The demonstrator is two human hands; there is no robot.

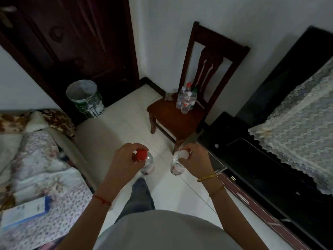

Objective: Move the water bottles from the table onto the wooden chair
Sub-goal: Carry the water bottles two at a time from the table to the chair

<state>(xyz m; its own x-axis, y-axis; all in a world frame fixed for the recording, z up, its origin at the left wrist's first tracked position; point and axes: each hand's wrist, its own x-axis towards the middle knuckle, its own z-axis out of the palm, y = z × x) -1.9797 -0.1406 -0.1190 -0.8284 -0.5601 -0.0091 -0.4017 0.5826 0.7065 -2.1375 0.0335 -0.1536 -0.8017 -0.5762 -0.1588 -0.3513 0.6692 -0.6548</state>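
Note:
My left hand (pixel 124 159) grips a clear water bottle with a red cap (pixel 147 164) by its neck, hanging above the floor. My right hand (pixel 195 159) grips a second clear bottle with a white cap (pixel 177 166) the same way. Ahead stands the wooden chair (pixel 173 118) against the wall. Several water bottles (pixel 186 99) stand upright in a cluster at the back of its seat, with red, white and green caps. Both hands are well short of the chair, over the white tiled floor.
A paint-stained bucket (pixel 85 100) stands on the floor left of the chair, by a dark door (pixel 75 42). A bed with floral bedding (pixel 36 168) fills the left. A black cabinet (pixel 261 168) with a lace cloth (pixel 297 127) runs along the right.

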